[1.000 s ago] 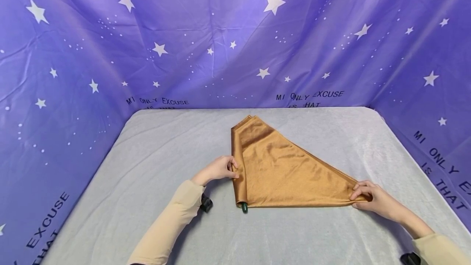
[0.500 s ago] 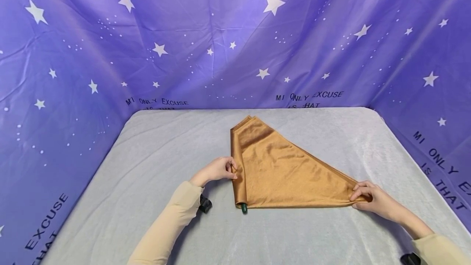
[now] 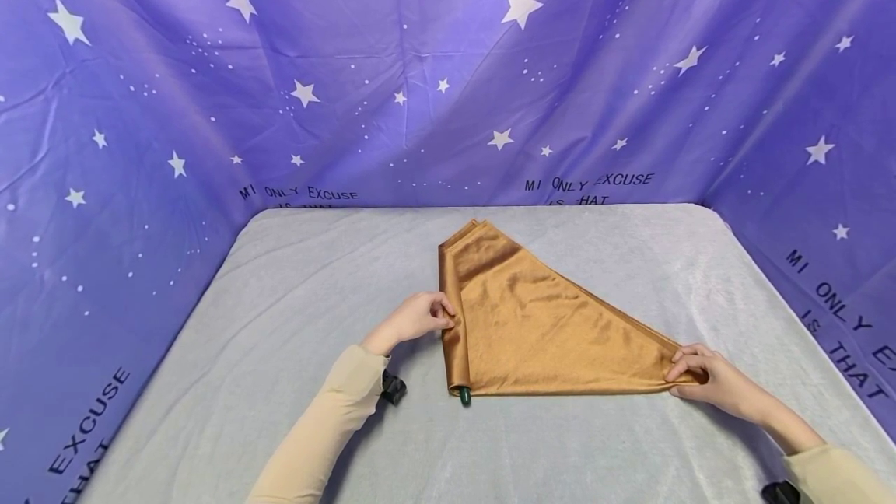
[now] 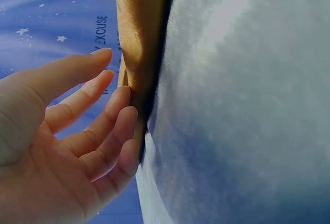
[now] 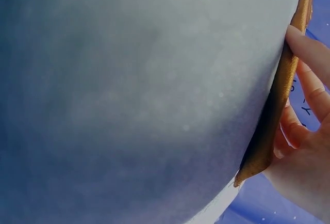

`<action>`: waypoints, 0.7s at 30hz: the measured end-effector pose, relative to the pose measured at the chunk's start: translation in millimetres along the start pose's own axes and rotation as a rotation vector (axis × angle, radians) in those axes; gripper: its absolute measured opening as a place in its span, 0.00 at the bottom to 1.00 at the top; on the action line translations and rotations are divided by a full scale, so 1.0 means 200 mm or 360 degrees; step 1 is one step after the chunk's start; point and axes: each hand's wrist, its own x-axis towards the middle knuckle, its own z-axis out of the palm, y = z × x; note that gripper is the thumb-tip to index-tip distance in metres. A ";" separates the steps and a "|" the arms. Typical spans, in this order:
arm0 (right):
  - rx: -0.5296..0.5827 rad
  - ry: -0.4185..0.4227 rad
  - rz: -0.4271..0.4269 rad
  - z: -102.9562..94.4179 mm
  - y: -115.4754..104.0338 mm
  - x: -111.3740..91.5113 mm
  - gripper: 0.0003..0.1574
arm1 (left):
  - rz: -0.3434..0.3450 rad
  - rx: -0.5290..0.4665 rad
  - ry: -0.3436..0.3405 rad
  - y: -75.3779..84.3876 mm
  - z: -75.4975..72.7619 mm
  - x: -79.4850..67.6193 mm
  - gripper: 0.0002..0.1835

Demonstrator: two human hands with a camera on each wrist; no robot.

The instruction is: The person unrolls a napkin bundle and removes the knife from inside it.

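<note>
A shiny golden-brown satin cloth (image 3: 546, 317) lies folded in a tapering shape, its narrow corner to the right. Its left side is turned into a long roll (image 3: 458, 356), and the rounded end of a dark green thing (image 3: 465, 396) pokes out of the near end; the rest is hidden inside. My left hand (image 3: 418, 316) touches the roll's left side with loosely bent fingertips (image 4: 124, 126); the thumb stands apart from the other fingers in the left wrist view. At the right corner, my right hand (image 3: 717, 383) pinches the cloth between thumb and fingers.
A pale grey plush cover (image 3: 301, 278) spreads over the table. Purple curtains (image 3: 392, 61) with white stars and printed words hang behind it and on both sides. Dark wrist devices (image 3: 393, 388) sit by the beige sleeves (image 3: 329, 418).
My left hand has slid slightly away from me along the roll. My right hand and the cloth stay as they were.
</note>
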 end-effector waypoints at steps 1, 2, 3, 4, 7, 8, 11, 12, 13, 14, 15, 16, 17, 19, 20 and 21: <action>0.0000 -0.0001 0.0001 0.00 0.00 0.00 0.19 | 0.0001 0.0005 0.0004 0.01 0.00 0.00 0.05; 0.0001 -0.0001 0.0003 0.00 0.00 0.00 0.19 | -0.0001 0.0012 0.0007 0.01 0.00 0.00 0.05; 0.0003 -0.0002 0.0005 0.00 0.00 0.00 0.18 | 0.0010 0.0015 0.0012 0.02 0.00 0.01 0.05; 0.0003 -0.0002 0.0007 0.00 0.00 0.00 0.18 | 0.0014 0.0028 0.0014 0.03 0.00 0.01 0.05; 0.0001 -0.0006 0.0014 0.00 0.00 0.00 0.18 | 0.0029 0.0050 0.0013 0.05 0.01 0.02 0.05; 0.0000 -0.0005 0.0016 0.00 0.00 0.00 0.18 | 0.0032 0.0059 0.0010 0.05 0.01 0.02 0.04; -0.0005 -0.0004 0.0016 0.00 0.00 0.00 0.18 | 0.0038 0.0078 -0.0001 0.07 0.02 0.03 0.05; -0.0008 -0.0002 0.0015 0.00 0.00 0.00 0.18 | 0.0038 0.0090 -0.0001 0.07 0.03 0.04 0.05; -0.0010 0.0000 0.0015 0.00 0.01 0.00 0.19 | 0.0034 0.0100 -0.0003 0.07 0.03 0.04 0.05; -0.0012 0.0001 0.0014 0.00 0.01 0.00 0.19 | 0.0037 0.0110 -0.0001 0.07 0.04 0.04 0.05; -0.0012 0.0001 0.0015 0.00 0.01 0.00 0.19 | 0.0043 0.0127 0.0003 0.07 0.04 0.05 0.06; -0.0015 0.0000 0.0016 0.00 0.01 0.00 0.19 | 0.0056 0.0143 0.0009 0.07 0.05 0.05 0.06; -0.0015 -0.0002 0.0018 0.00 0.01 0.00 0.19 | 0.0057 0.0162 0.0017 0.07 0.05 0.05 0.06; -0.0018 -0.0005 0.0022 0.00 0.01 0.00 0.19 | 0.0077 0.0197 0.0034 0.06 0.06 0.06 0.07; -0.0021 -0.0005 0.0023 0.00 0.01 0.00 0.19 | 0.0082 0.0214 0.0042 0.06 0.07 0.06 0.08; -0.0023 -0.0006 0.0024 0.00 0.00 0.00 0.19 | 0.0085 0.0226 0.0048 0.06 0.07 0.06 0.08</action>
